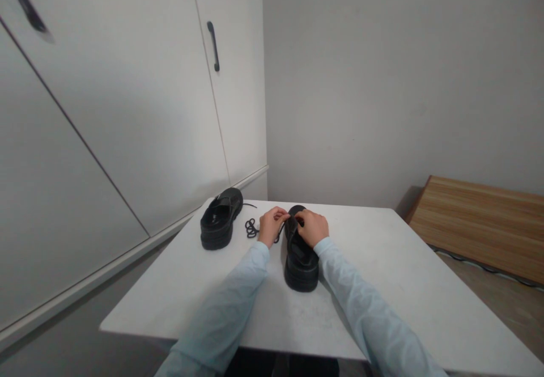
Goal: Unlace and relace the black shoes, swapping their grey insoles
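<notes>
A black shoe (301, 272) stands on the white table, its heel toward me and its toe pointing away. Over its front part, my left hand (271, 224) pinches a black shoelace (279, 233) close to the eyelets. My right hand (313, 227) is at the shoe's right side, its fingers bent onto the tongue area; what they grip there is too small to make out. To the left of my left hand, a coiled black lace (251, 228) lies on the tabletop. A second black shoe (219, 221) stands farther left, with a short lace end sticking out by its toe.
Under the shoes is a white table (374, 263), its back edge near a grey wall (382, 82). White cabinet doors (127, 82) with dark handles rise along the left side. A wood-grain board (480, 224) stands at the right beyond the table, with a cable below it.
</notes>
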A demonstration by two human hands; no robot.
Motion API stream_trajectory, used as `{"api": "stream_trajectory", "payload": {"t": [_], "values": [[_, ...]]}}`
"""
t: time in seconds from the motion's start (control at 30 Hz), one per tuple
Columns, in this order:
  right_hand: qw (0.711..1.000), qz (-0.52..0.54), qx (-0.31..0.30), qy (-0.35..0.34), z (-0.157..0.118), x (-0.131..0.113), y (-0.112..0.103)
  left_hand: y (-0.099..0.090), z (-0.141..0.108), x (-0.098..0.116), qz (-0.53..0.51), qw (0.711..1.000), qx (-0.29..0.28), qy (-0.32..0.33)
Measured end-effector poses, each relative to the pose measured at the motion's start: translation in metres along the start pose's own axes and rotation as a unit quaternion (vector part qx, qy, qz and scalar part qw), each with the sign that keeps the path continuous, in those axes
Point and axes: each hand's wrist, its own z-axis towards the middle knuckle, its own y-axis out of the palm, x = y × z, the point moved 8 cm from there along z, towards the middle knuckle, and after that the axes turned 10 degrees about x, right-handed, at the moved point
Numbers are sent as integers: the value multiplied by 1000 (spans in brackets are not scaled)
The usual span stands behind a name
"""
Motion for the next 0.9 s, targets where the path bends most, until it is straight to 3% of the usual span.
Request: {"api": "stream_trajectory", "payload": {"t": [0.2,0.63,0.9], "values": [[1000,-21,5,-16,0,-3,-1,-3,-1,12,28,999,-6,27],[999,-37,-13,21,2,-1,-1,-1,-5,24,47,997,-43,41],[999,-32,19,21,-1,-2,-6,12,-10,32,40,991,-78,100]]}}
